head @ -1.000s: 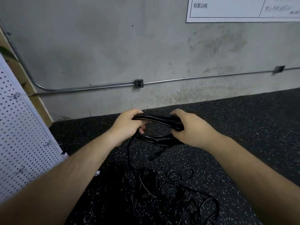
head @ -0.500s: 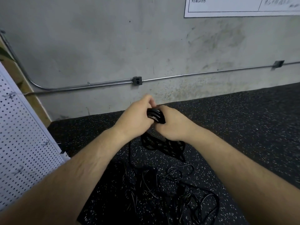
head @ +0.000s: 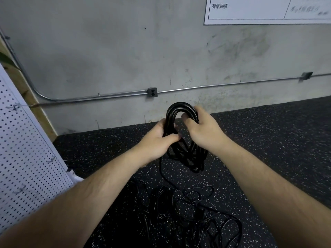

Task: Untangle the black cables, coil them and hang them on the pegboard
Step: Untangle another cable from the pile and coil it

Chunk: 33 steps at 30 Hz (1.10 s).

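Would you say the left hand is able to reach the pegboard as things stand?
Probably yes: nothing stands between the left hand and the pegboard, but it grips the coiled cable, and a strand trails down to the floor tangle.

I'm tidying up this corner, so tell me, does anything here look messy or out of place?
Yes: a tangle of loose black cables sprawls across the speckled floor, uncoiled. The left hand and right hand grip a coiled bundle above it, and one strand trails down into the tangle.
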Motion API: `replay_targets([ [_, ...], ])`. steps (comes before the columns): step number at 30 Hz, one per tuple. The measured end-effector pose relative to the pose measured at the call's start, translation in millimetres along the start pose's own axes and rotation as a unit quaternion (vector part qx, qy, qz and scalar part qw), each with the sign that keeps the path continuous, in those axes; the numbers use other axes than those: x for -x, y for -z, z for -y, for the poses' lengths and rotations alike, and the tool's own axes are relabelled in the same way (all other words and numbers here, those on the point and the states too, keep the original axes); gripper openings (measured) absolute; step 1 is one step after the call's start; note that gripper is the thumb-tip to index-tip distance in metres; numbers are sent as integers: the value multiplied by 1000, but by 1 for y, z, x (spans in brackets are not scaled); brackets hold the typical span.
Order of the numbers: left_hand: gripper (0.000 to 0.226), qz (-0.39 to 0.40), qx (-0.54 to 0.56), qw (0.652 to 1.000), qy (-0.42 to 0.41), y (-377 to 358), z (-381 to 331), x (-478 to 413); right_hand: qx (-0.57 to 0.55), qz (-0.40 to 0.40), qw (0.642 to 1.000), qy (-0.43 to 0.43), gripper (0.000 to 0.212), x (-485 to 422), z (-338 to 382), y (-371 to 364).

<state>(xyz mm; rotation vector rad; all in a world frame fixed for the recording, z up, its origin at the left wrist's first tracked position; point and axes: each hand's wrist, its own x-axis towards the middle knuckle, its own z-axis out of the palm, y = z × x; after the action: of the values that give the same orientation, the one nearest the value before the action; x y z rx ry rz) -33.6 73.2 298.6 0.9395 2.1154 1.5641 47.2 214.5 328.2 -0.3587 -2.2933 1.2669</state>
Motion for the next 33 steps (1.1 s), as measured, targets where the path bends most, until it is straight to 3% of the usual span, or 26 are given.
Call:
replay_targets([
  [5, 13, -51, -31, 998, -32, 0, -5, -1, 15, 18, 998, -57, 20, 4, -8, -10],
  [7, 10, -53, -118, 990, -64, 6, -6, -2, 38, 42, 996, -64, 46, 5, -4, -6],
  [8, 9, -38, -171, 981, -84, 9, -6, -3, 91, 40, 995, -26, 65, 7, 0, -2],
  [10, 13, 22, -263, 956, -128, 10, -4, -5, 296, 38, 949, 103, 92, 8, 10, 7],
  [12, 24, 82, -306, 936, -151, 8, -2, -6, 460, 52, 863, 201, 87, 10, 24, 8],
  [13, 31, 98, -310, 933, -155, 7, -1, -7, 488, 75, 845, 207, 80, 10, 29, 9],
  [15, 38, 101, -316, 931, -153, 8, 1, -8, 490, 115, 848, 169, 78, 12, 34, 11],
  [19, 29, 89, -369, 908, -175, 1, 0, -10, 567, 128, 799, 153, 104, 24, 48, 10],
  [21, 39, 98, -386, 901, -171, -5, -3, -11, 591, 140, 779, 155, 92, 26, 52, 3],
  [23, 31, 118, -374, 901, -187, -8, -3, -13, 576, 159, 789, 144, 62, 22, 45, -3],
  [25, 18, 121, -334, 918, -175, -8, 0, -13, 514, 163, 835, 112, 45, 17, 33, -1],
  [30, 51, 41, -312, 944, -101, 1, 2, -10, 424, 143, 891, 78, 31, 7, 10, 18],
  [33, 20, 40, -255, 965, -32, 9, 7, -17, 411, 110, 902, 71, 19, 2, 5, 32],
])
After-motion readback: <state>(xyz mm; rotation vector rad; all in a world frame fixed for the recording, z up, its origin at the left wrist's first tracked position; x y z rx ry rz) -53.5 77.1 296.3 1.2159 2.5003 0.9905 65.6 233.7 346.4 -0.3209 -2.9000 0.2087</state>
